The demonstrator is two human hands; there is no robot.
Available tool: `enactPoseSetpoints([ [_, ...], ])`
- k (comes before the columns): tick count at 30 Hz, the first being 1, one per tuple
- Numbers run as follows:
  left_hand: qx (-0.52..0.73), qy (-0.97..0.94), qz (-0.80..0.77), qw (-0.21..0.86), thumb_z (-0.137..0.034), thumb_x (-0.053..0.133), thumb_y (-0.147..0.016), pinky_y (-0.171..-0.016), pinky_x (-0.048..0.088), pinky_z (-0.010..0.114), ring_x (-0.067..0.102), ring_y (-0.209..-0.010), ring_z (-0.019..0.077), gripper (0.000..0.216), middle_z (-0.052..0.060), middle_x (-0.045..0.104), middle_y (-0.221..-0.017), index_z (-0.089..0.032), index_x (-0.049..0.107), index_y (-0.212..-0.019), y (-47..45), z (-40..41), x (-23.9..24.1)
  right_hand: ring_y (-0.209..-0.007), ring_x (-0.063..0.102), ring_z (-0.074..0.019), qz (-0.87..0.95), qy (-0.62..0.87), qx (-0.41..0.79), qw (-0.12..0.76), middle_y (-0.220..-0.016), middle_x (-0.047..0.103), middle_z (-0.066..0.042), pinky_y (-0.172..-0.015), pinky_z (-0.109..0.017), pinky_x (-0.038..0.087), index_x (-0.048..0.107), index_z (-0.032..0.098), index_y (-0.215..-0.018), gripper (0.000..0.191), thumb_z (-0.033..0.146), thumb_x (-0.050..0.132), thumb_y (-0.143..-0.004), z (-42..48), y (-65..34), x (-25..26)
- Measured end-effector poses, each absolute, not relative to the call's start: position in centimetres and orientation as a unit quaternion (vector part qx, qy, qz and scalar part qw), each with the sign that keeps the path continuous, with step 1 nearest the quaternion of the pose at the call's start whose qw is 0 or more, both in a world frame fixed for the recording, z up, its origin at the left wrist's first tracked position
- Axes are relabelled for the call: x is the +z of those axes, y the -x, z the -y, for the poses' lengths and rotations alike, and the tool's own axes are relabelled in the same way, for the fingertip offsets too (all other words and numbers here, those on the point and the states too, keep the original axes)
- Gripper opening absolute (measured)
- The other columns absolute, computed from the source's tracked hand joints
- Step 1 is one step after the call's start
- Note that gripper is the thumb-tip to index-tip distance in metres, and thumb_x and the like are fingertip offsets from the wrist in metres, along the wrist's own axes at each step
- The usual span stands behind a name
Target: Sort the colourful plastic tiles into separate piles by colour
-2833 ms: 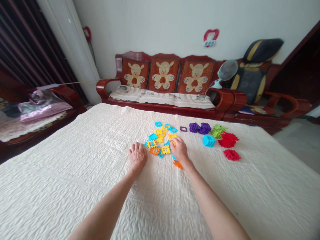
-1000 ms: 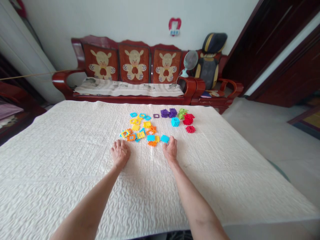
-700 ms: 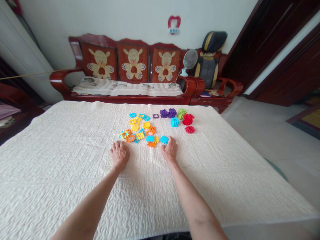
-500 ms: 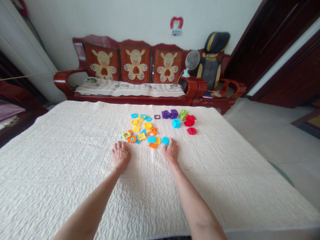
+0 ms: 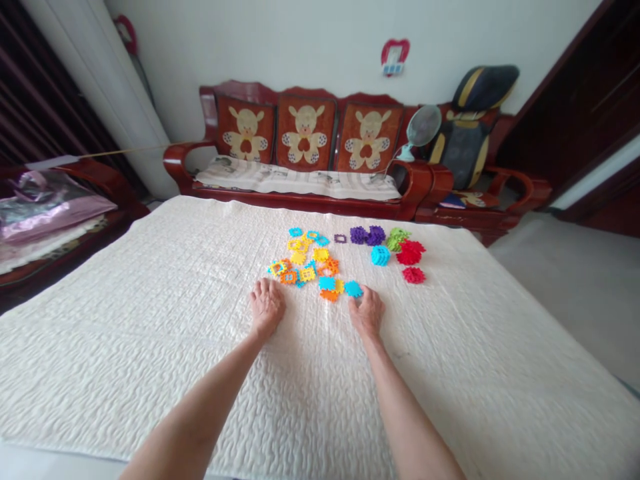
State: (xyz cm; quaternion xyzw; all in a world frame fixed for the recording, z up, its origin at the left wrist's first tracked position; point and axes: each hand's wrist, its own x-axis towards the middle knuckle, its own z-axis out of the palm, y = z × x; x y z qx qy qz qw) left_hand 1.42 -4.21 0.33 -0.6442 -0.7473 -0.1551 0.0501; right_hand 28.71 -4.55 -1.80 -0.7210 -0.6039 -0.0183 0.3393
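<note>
In the head view, the left hand (image 5: pixel 267 307) is lying palm down on the white quilt (image 5: pixel 150 320). Its fingers are resting loose and close together, and it is holding nothing. The right hand (image 5: pixel 367 312) is lying palm down too, with its fingers bent a little. Nothing is showing inside it. The two hands are sitting well apart.

A blue tile (image 5: pixel 353 289) is lying just beside the right hand's fingertips (image 5: pixel 361 301) (it is too small to tell if they are touching). Next to it, a blue, a yellow and an orange piece are lying in a little bunch (image 5: pixel 329 287).

A loose pile of flat tiles (image 5: pixel 303 260), yellow, orange and blue, is spreading out past the left hand, near its fingers.

Farther back, the tiles are sitting in neat stacks by colour. A purple stack (image 5: pixel 367 235) is standing beside a green stack (image 5: pixel 397 238). A blue stack (image 5: pixel 380 255) is sitting in front of them. A red stack (image 5: pixel 410 253) is touching the green one, and a small red stack (image 5: pixel 414 275) is sitting alone near it. One purple frame tile (image 5: pixel 341 238) is lying by itself, left of the purple stack.

Behind the quilt, a red wooden bench (image 5: pixel 310 200) is showing three bear cushions (image 5: pixel 304 137). A small fan (image 5: pixel 423 127) is standing on its arm.
</note>
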Motion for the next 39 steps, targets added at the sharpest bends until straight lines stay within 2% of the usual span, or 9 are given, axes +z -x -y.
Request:
enactPoseSetpoints([
  [6,-0.156,0.642,0.749,0.047,-0.029,0.029,-0.095,-0.092,0.038,0.043,0.045,-0.117,0.0306,0.035,0.015,0.055,-0.121,-0.016,0.059,-0.11,-1.5,4.4,0.6,-0.106,0.055,-0.0268,0.622,0.698,-0.016,0.355,-0.111,0.067,-0.012,-0.09,-0.04,0.037,0.06,0.017,-0.117,0.039,0.037,0.05,-0.085,4.5,-28.8,-1.7],
  [15,-0.164,0.641,0.749,0.023,-0.027,0.03,-0.095,-0.097,0.037,0.045,0.043,-0.122,0.0302,0.036,0.016,0.054,-0.124,-0.016,0.059,-0.114,-1.6,4.6,1.3,-0.101,0.057,-0.0268,0.64,0.687,-0.025,0.343,-0.103,0.068,-0.012,-0.088,-0.039,0.039,0.064,0.018,-0.11,0.033,0.033,0.051,-0.083,4.1,-28.9,-1.7],
  [20,-0.158,0.644,0.748,0.027,-0.026,0.03,-0.095,-0.098,0.037,0.044,0.041,-0.126,0.0305,0.037,0.015,0.051,-0.13,-0.019,0.058,-0.119,-1.6,4.6,1.2,-0.109,0.056,-0.0275,0.651,0.669,-0.018,0.358,-0.115,0.066,-0.013,-0.09,-0.04,0.038,0.063,0.019,-0.109,0.032,0.033,0.051,-0.083,4.0,-28.6,-1.2],
  [24,-0.154,0.64,0.752,0.029,-0.025,0.031,-0.095,-0.098,0.038,0.044,0.041,-0.125,0.0306,0.036,0.015,0.05,-0.129,-0.02,0.057,-0.119,-1.6,4.4,1.0,-0.121,0.052,-0.0274,0.692,0.609,-0.018,0.387,-0.129,0.06,-0.015,-0.098,-0.042,0.036,0.06,0.016,-0.117,0.037,0.031,0.05,-0.085,2.7,-25.0,0.6],
  [27,-0.158,0.639,0.752,0.036,-0.026,0.03,-0.095,-0.096,0.038,0.044,0.042,-0.122,0.0299,0.035,0.015,0.051,-0.127,-0.019,0.058,-0.115,-1.6,4.4,1.0,-0.124,0.05,-0.0255,0.779,0.521,0.035,0.346,-0.128,0.062,-0.014,-0.103,-0.041,0.034,0.059,0.015,-0.121,0.037,0.025,0.05,-0.086,0.9,-20.3,2.1],
  [30,-0.161,0.641,0.749,0.035,-0.026,0.03,-0.095,-0.095,0.039,0.043,0.043,-0.119,0.0288,0.033,0.014,0.052,-0.123,-0.019,0.058,-0.113,-1.6,4.5,1.2,-0.128,0.045,-0.0278,0.825,0.487,0.051,0.283,-0.137,0.058,-0.012,-0.107,-0.048,0.028,0.058,0.018,-0.126,0.041,0.021,0.053,-0.085,-0.2,-16.4,2.9],
  [33,-0.163,0.643,0.748,0.035,-0.026,0.031,-0.095,-0.095,0.039,0.043,0.043,-0.12,0.0289,0.033,0.013,0.052,-0.123,-0.019,0.057,-0.114,-1.6,4.5,1.3,-0.132,0.04,-0.0306,0.851,0.468,0.048,0.233,-0.138,0.058,-0.009,-0.109,-0.056,0.022,0.061,0.022,-0.123,0.037,0.018,0.052,-0.087,0.1,-15.2,2.7],
  [36,-0.164,0.64,0.75,0.035,-0.026,0.031,-0.095,-0.096,0.038,0.044,0.041,-0.123,0.0299,0.034,0.014,0.051,-0.128,-0.019,0.057,-0.116,-1.7,4.5,1.3,-0.134,0.036,-0.0307,0.856,0.464,0.035,0.227,-0.139,0.057,-0.008,-0.11,-0.058,0.018,0.063,0.023,-0.12,0.033,0.02,0.048,-0.09,1.7,-16.3,1.8],
  [39,-0.162,0.639,0.751,0.024,-0.025,0.03,-0.095,-0.096,0.038,0.045,0.041,-0.123,0.0301,0.035,0.015,0.05,-0.128,-0.019,0.057,-0.117,-1.7,4.5,1.4,-0.133,0.037,-0.0296,0.852,0.468,0.029,0.233,-0.14,0.055,-0.009,-0.109,-0.055,0.02,0.064,0.023,-0.117,0.031,0.02,0.048,-0.091,3.4,-17.5,1.1],
])
